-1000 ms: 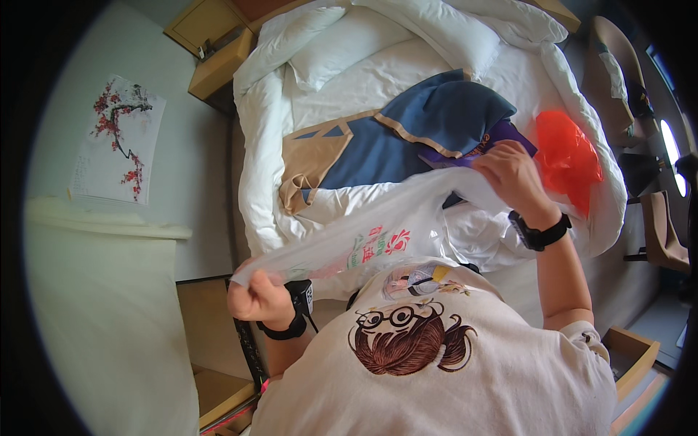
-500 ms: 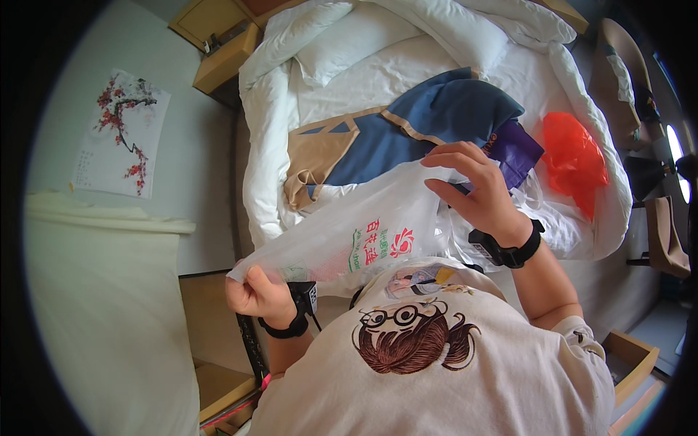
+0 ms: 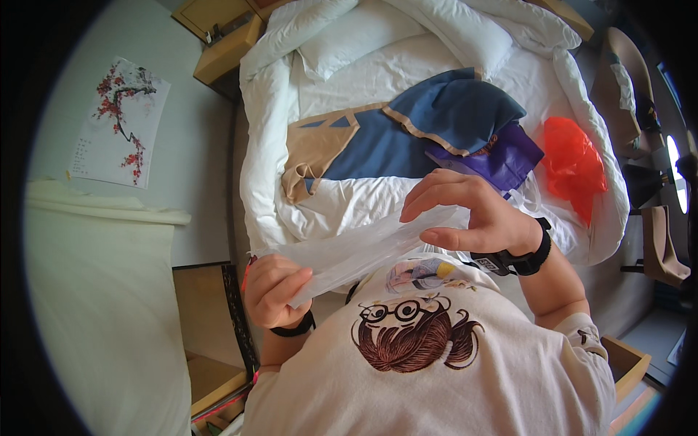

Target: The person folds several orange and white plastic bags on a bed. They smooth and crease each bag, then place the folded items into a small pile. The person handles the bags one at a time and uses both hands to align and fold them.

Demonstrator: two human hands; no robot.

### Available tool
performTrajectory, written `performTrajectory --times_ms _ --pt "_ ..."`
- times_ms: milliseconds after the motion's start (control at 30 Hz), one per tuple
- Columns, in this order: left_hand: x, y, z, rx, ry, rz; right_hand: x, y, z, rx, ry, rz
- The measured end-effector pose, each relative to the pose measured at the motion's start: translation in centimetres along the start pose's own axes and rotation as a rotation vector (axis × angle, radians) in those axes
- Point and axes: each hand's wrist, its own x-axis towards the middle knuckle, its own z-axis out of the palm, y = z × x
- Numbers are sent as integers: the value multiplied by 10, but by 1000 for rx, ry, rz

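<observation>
A thin white translucent plastic bag (image 3: 356,245) stretches between my hands in front of my shirt, gathered into a long narrow strip. At its lower left end, my left hand (image 3: 275,291) is closed around the plastic. My right hand (image 3: 480,214) is at the other end, thumb and fingers curved apart with the bag showing in the gap. Beyond them on the bed lies a blue garment with tan trim (image 3: 389,145), which looks like an apron. A purple bag (image 3: 512,163) sits partly under its right side, close to my right hand.
A crumpled red plastic bag (image 3: 573,163) rests on the bed's right side. White bedding (image 3: 349,98) covers the bed, with pillows at the far end. A tan chair (image 3: 662,247) stands at right, an open wooden drawer (image 3: 627,367) at lower right, and a pale cloth-covered shape (image 3: 102,305) at left.
The bag has gone from spread flat with its print showing to a narrower folded strip. My left hand moved right and my right hand lower. More of the purple bag is uncovered.
</observation>
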Motion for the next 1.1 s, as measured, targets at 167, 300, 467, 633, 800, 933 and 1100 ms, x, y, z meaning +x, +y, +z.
performTrajectory --times_ms 167,300,467,633,800,933,1100 --pt "2 -2 3 -53 -41 70 -14 14 10 -552 26 -75" --pt "-2 -5 1 -33 34 138 -35 36 5 -811 158 -41" --pt "-17 -14 0 127 195 63 -70 58 -21 -959 174 138" --pt "-26 -14 6 288 413 -184 -90 60 -45 -1054 249 295" --pt "-28 -11 8 369 607 -475 -94 52 -42 -733 416 368" --pt "-27 -12 3 356 568 -512 -92 75 -30 -659 362 502" --pt "-17 -19 -2 150 655 -659 -114 112 -55 -35 401 819"
